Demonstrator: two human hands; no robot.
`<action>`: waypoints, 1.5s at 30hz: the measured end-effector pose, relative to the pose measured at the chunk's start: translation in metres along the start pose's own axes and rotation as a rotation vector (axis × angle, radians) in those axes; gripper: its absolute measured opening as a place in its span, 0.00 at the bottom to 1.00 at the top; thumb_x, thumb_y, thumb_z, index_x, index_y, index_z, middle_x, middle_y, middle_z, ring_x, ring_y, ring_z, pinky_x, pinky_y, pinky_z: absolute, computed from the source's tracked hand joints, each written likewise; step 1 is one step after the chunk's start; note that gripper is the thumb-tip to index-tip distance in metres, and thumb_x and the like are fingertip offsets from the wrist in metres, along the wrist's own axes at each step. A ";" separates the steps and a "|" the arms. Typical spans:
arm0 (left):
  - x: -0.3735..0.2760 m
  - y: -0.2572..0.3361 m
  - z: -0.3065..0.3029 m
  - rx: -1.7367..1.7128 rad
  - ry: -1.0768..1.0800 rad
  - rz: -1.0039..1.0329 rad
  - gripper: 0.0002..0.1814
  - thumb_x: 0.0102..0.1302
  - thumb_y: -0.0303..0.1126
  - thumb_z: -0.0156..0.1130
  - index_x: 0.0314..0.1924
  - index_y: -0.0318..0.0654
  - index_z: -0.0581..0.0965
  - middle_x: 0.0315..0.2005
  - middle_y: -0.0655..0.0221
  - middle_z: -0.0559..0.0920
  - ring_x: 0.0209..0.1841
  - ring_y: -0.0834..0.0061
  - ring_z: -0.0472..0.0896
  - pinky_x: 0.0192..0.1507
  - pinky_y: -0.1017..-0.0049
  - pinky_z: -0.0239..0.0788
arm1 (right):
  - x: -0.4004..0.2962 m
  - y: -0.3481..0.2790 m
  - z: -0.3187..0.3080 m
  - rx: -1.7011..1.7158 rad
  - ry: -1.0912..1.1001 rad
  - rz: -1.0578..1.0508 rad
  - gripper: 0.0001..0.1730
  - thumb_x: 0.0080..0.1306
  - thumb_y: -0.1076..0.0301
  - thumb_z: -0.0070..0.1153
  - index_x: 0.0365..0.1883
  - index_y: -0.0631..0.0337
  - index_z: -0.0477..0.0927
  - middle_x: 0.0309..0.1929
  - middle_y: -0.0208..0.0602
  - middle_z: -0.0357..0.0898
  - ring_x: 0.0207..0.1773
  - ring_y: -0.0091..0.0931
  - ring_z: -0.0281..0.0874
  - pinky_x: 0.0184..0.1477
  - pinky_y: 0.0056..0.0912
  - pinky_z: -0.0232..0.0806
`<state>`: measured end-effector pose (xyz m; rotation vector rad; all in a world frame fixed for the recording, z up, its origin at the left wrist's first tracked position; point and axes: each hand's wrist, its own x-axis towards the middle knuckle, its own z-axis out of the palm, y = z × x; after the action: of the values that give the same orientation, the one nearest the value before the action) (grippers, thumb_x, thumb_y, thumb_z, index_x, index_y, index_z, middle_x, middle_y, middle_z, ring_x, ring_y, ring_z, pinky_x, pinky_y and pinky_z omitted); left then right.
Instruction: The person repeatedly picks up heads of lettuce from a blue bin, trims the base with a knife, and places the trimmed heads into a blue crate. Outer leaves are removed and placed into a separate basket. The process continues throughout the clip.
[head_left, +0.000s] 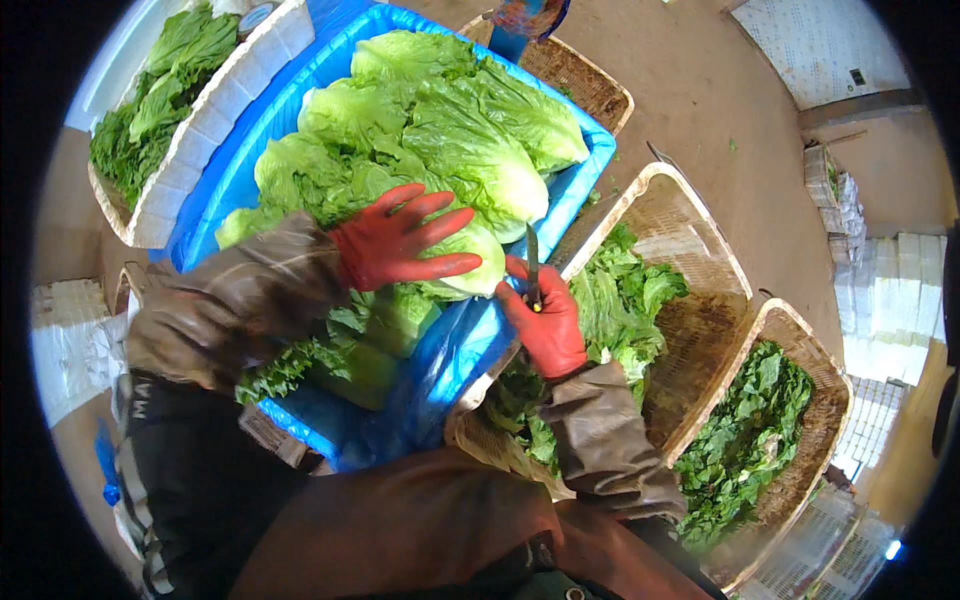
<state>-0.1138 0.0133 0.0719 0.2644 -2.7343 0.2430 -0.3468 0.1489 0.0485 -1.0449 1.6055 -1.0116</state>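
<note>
My left hand (409, 238), in a red rubber glove, lies spread on a lettuce head (480, 259) with its pale base toward the right. Close to that base, my right hand (546, 315), gloved the same way, is closed around a small knife (532, 259). Its dark blade points away from me. Beneath the lettuce is a container lined with blue plastic film (480, 337). Several more green lettuce heads (465, 142) are packed in it beyond my hands, and others rest in shadow under my left forearm. The left palm hides part of the lettuce.
At my right, a dirty plastic crate (697, 360) holds loose lettuce leaves (626, 300). Another crate (814, 472) beside it contains darker leaves (750, 442). Leafy greens fill a white crate (217, 124) at upper left. A further crate (592, 79) stands behind the blue liner.
</note>
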 end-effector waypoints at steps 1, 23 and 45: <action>-0.005 -0.002 0.003 -0.028 -0.006 -0.014 0.29 0.57 0.36 0.51 0.61 0.69 0.71 0.63 0.62 0.71 0.61 0.59 0.71 0.59 0.53 0.65 | 0.004 0.005 0.012 -0.055 0.055 -0.097 0.18 0.61 0.72 0.63 0.51 0.58 0.79 0.45 0.33 0.80 0.44 0.24 0.77 0.47 0.27 0.70; 0.022 -0.121 0.044 -0.824 0.538 -1.331 0.22 0.67 0.49 0.57 0.50 0.39 0.79 0.39 0.57 0.81 0.44 0.67 0.80 0.48 0.69 0.70 | 0.074 -0.047 0.052 0.709 -0.072 0.132 0.29 0.71 0.70 0.47 0.70 0.57 0.59 0.38 0.47 0.82 0.30 0.30 0.81 0.30 0.29 0.74; 0.006 -0.001 0.060 -0.092 -0.199 -0.248 0.28 0.62 0.34 0.57 0.63 0.36 0.71 0.59 0.49 0.73 0.63 0.48 0.68 0.66 0.55 0.57 | -0.250 0.038 -0.140 1.008 -0.206 0.452 0.36 0.66 0.63 0.60 0.71 0.53 0.60 0.49 0.36 0.80 0.42 0.23 0.80 0.42 0.25 0.73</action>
<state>-0.1409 -0.0009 0.0194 0.6268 -2.8595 0.0237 -0.4394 0.4159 0.1097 -0.0800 0.8789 -1.1355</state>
